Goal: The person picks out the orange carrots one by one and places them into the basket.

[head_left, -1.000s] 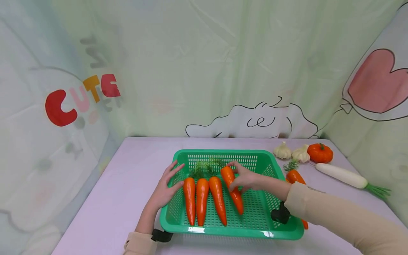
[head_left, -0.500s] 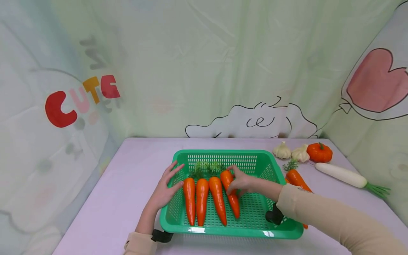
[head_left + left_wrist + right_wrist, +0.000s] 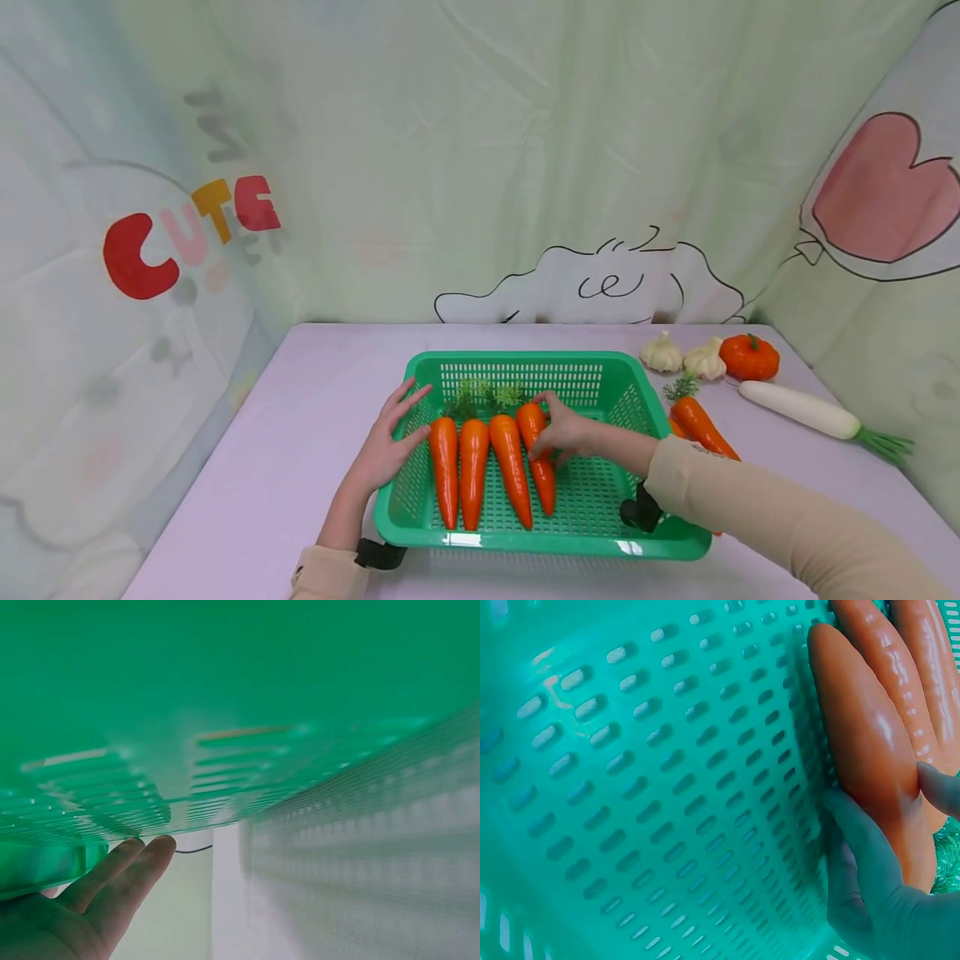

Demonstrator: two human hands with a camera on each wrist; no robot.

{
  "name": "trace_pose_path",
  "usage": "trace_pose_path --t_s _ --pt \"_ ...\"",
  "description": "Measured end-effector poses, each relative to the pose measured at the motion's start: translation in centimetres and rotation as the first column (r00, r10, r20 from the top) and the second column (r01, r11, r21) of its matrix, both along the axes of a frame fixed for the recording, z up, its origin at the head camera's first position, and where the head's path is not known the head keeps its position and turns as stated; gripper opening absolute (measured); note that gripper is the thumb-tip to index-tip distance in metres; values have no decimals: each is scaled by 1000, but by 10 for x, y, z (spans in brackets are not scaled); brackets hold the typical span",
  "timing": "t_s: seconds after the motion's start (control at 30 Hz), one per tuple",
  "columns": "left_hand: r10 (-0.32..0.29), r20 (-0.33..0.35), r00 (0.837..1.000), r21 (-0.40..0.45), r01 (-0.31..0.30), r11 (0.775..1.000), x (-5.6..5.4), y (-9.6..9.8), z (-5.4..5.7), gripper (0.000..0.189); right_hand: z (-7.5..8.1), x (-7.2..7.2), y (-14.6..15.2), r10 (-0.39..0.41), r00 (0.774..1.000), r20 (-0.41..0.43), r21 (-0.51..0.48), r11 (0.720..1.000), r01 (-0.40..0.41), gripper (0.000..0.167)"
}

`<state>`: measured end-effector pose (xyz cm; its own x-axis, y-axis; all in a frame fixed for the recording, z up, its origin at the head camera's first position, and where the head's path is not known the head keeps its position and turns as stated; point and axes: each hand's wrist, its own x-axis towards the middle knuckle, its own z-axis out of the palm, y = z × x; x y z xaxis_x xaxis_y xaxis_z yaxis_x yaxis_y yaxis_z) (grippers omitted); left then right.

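In the basket (image 3: 540, 546), the rightmost carrot (image 3: 543, 486) is pinched by the right hand (image 3: 564, 430). The left hand (image 3: 386, 447) is spread, perhaps touching the basket's left wall. Neighbouring carrots (image 3: 511, 471) could be displaced by sideways pushing.

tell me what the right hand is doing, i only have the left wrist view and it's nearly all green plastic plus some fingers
Observer: The right hand grips an orange carrot inside the green basket, thumb on one side and fingers on the other.
Operator: is it alone in there
Observer: No, three more carrots lie side by side to its left, as the head view shows.
Operator: anything outside, off to the right
Observer: Yes, a white radish with green leaves lies on the table, to the right of the basket in the head view.
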<state>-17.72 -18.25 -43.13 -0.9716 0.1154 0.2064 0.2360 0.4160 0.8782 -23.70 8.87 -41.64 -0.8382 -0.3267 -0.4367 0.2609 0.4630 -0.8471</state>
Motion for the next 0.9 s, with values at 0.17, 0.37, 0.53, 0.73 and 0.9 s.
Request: trace_pose_path --t_s 0.17,0.37,0.53,0.73,0.9 --pt "-8 -9 1000 7 8 1000 -2 1 0 52 0 3 0 1 1000 -11 -12 1000 -1 86" --pt "-16 -19 1000 8 16 1000 -2 2 0 51 0 1 5 45 999 -7 -39 998 -45 82" --pt "-14 -15 1000 3 14 1000 -1 1 0 51 8 0 6 7 1000 21 -56 998 -6 79" --pt "-6 -12 1000 -3 5 1000 0 0 -1 52 26 3 6 21 1000 21 -90 996 -19 74" --pt "-8 -10 1000 3 8 1000 1 1 0 51 40 6 10 75 997 32 -146 987 -70 75"
